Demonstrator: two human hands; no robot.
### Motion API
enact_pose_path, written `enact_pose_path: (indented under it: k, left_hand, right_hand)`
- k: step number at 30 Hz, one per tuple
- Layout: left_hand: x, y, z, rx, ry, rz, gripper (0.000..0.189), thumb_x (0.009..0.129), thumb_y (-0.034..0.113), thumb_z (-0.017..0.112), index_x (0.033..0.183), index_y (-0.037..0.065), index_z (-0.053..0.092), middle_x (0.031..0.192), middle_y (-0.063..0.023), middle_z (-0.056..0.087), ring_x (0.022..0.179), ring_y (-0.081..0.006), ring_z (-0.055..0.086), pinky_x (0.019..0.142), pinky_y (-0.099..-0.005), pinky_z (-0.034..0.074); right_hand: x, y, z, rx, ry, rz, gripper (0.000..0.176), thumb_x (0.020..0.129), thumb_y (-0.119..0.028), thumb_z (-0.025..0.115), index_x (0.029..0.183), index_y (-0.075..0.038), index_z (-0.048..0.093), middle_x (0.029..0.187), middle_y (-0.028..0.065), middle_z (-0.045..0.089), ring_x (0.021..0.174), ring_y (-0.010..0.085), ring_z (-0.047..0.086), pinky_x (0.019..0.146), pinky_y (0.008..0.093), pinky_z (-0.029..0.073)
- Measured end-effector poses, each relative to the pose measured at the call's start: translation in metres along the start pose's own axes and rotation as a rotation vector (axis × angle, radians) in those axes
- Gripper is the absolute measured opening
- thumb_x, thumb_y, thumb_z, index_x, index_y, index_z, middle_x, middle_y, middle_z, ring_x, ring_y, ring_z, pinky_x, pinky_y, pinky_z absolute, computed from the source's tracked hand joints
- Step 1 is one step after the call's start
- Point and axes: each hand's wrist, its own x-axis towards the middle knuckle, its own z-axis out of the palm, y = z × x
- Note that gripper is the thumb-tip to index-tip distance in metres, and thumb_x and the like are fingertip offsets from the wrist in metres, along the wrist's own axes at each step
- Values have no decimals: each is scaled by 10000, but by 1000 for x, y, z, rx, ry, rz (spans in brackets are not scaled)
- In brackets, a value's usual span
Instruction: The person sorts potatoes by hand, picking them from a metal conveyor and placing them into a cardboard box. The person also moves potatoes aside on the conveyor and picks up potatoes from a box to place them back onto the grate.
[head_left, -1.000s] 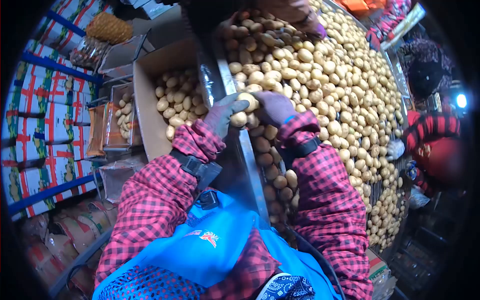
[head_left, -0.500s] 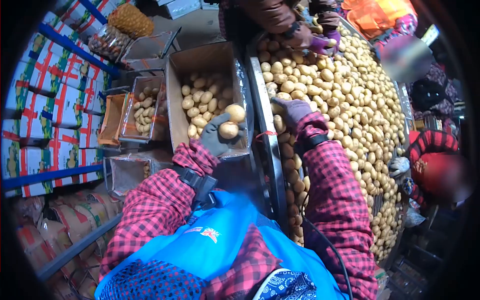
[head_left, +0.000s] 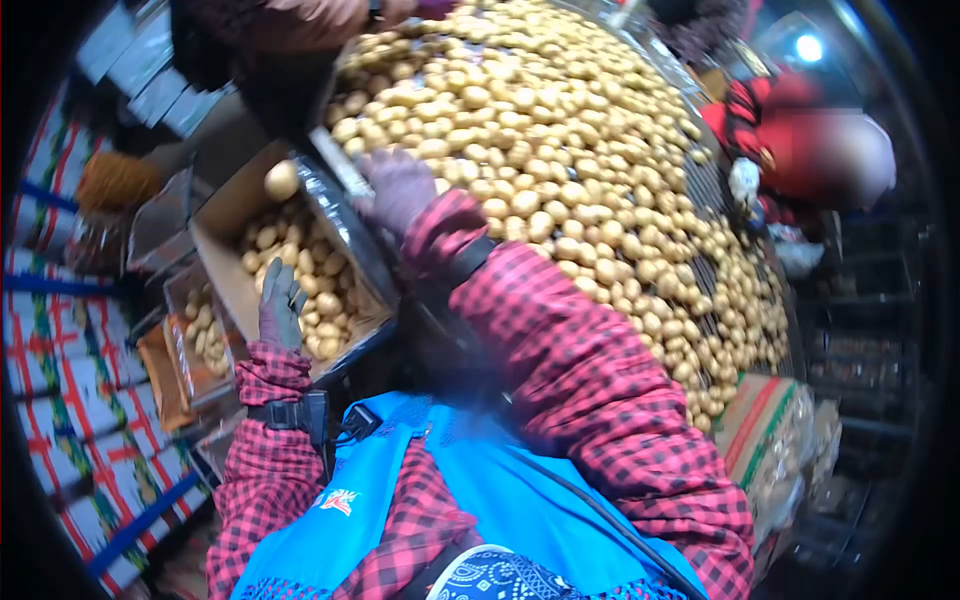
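Potatoes are heaped on the table and a box is set just under its rim, seemingly for a short drop, the left hand being held open and empty over it, the right hand laid on the heap's edge, its grip hidden.

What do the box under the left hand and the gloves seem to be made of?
Box: plain brown cardboard, matte, with thin folded walls and flaps. Left hand and right hand: gloved in what looks like soft knit fabric, dull grey-purple and creased, though the weave is too blurred to confirm.
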Motion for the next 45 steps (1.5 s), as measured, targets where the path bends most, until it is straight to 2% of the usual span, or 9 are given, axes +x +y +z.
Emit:
enact_pose_path:
  k: [5, 15, 19, 24, 27, 31, 35, 41, 45]
  left_hand:
    - [-13, 20, 90, 396, -138, 404, 534, 911, 171, 640, 1388, 10, 461, 1372, -126, 495, 1268, -247, 460, 1076, -342, 360]
    - [0, -45, 235, 1672, -620, 1004, 679, 843, 420, 645, 1451, 217, 419, 1457, -211, 410, 1319, -408, 406, 1113, -504, 285]
    - [24, -16, 242, 1650, -531, 912, 671, 815, 272, 666, 1441, 225, 428, 1386, -150, 490, 1206, -332, 503, 1055, -466, 348]
    - [21, -31, 250, 1434, -424, 853, 553, 843, 190, 643, 1377, 145, 503, 1347, -167, 531, 1155, -367, 560, 994, -424, 449]
    - [-29, -18, 283, 1026, -456, 867, 503, 896, 183, 621, 1378, 108, 499, 1354, -156, 540, 1204, -303, 553, 1034, -389, 427]
    - [-71, -9, 314, 410, -721, -150, 500, 988, 226, 537, 1442, 49, 426, 1393, -114, 501, 1203, -207, 546, 985, -319, 462]
    - [-70, -35, 322, -259, -942, -733, 514, 1016, 293, 484, 1472, 84, 376, 1360, -139, 513, 1170, -246, 586, 956, -320, 511]
    - [-67, -52, 312, -481, -949, -821, 547, 1008, 391, 485, 1468, 112, 385, 1351, -143, 515, 1233, -360, 537, 1037, -418, 476]
    - [-64, -62, 301, -711, -915, -1022, 551, 1005, 409, 488, 1454, 104, 396, 1325, -158, 544, 1240, -367, 528, 1069, -430, 447]
  right_hand:
    - [-125, 57, 11, -46, 71, -102, 155, 780, -195, 633, 895, -91, 644, 1126, 87, 593, 1082, 275, 525, 853, 411, 449]
    - [-346, 158, -107, -309, -68, 509, 699, 804, -441, 683, 1380, -94, 493, 1460, 186, 408, 1344, 454, 337, 1112, 531, 276]
    - [-366, 219, -139, -281, -147, 676, 443, 850, -392, 647, 1161, -77, 621, 1278, 146, 556, 1176, 412, 488, 996, 525, 375]
    - [-255, 288, -144, -158, 280, 384, 232, 869, -255, 627, 1020, -80, 641, 922, 124, 656, 829, 310, 638, 725, 436, 493]
    - [-160, 328, -121, -117, -132, 518, 399, 846, -314, 634, 1200, -130, 646, 1101, 147, 680, 1037, 326, 642, 902, 436, 493]
    - [-107, 347, -89, -243, -431, 713, 439, 801, -314, 670, 1171, -79, 638, 1231, 186, 634, 1133, 333, 616, 969, 412, 475]
    - [-103, 372, -89, -119, -547, 727, 490, 788, -317, 675, 1193, -50, 606, 1233, 202, 628, 1138, 353, 610, 972, 420, 473]
    - [-154, 292, -137, 109, -50, 677, 346, 844, -382, 622, 1094, -149, 674, 1008, 140, 703, 942, 327, 667, 846, 439, 518]
    - [-196, 222, -175, 230, -238, 417, 403, 833, -440, 639, 1123, -164, 680, 955, 146, 694, 873, 334, 674, 799, 445, 533]
